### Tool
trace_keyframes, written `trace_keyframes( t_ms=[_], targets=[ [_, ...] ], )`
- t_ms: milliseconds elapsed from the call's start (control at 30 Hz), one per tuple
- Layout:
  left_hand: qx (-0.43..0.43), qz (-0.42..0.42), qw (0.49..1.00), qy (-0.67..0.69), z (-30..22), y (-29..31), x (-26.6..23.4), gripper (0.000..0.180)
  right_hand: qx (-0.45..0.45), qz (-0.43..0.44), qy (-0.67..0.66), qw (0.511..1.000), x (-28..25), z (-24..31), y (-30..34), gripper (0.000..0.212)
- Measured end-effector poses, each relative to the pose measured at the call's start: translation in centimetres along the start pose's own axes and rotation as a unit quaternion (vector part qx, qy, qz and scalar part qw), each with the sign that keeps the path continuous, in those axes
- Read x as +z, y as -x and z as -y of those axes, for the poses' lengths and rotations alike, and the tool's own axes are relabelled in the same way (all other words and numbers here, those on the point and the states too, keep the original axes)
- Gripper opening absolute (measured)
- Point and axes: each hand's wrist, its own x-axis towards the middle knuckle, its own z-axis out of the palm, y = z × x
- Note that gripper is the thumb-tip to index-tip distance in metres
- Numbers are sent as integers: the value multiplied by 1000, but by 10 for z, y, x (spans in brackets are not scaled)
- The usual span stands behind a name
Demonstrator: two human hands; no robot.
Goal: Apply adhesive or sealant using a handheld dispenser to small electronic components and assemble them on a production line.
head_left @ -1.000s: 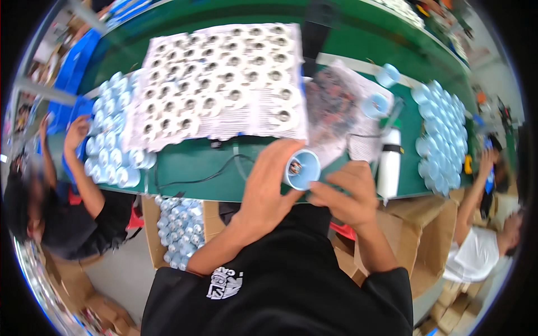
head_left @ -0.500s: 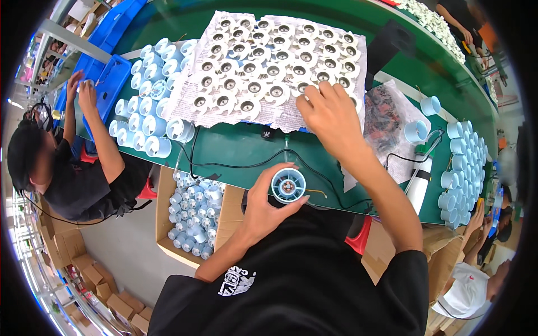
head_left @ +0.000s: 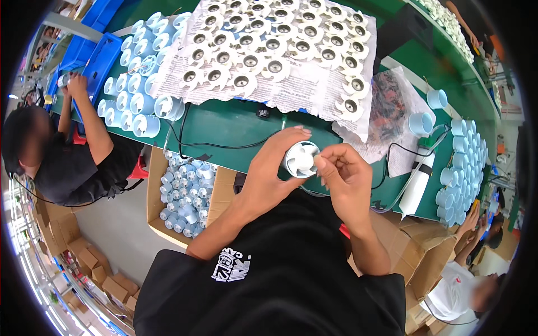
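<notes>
My left hand [head_left: 263, 176] wraps its thumb and fingers round a light blue round fan housing [head_left: 289, 168], held just past the table's near edge with its opening up. A white fan impeller [head_left: 303, 159] sits inside the housing, its blades facing me. At the right rim, the thumb and bent fingers of my right hand [head_left: 348, 175] pinch the impeller's edge; the exact contact is partly hidden by the fingers. Beyond both hands, rows of white impellers [head_left: 274, 68] with dark round centres lie on a printed paper sheet [head_left: 314, 99].
Blue housings [head_left: 147, 126] stand at the left, more housings [head_left: 459, 145] at the right. A white bottle [head_left: 417, 182] and a black cable [head_left: 224, 147] lie on the green table [head_left: 218, 123]. Below, a carton [head_left: 224, 187] holds blue parts. A co-worker [head_left: 67, 162] sits at the left.
My right hand has come back from the paper sheet to the housing. A white impeller now sits in the housing, which was open before. The view has shifted slightly.
</notes>
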Motion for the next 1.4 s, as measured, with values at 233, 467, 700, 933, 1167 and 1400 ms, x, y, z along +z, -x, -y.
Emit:
trace_keyframes(
  t_ms=[233,467,700,933,1167,1400],
  targets=[
    [5,27,999,-34,7,2,15,56,17,10,164,986,-23,-5,-2,12],
    [-50,19,999,2,4,11,23,58,-51,-73,230,969,-18,-3,5,10],
    [-54,26,998,-32,-3,14,19,58,-300,-17,384,873,-17,4,10,9],
    [-44,4,998,-35,-5,14,10,60,-294,-12,350,889,-15,3,11,9],
    [-33,21,999,-18,-9,21,12,61,-177,40,318,931,-5,11,6,21],
    [-3,28,999,-25,-15,19,16,63,-254,13,436,863,-9,14,5,12]
  ],
)
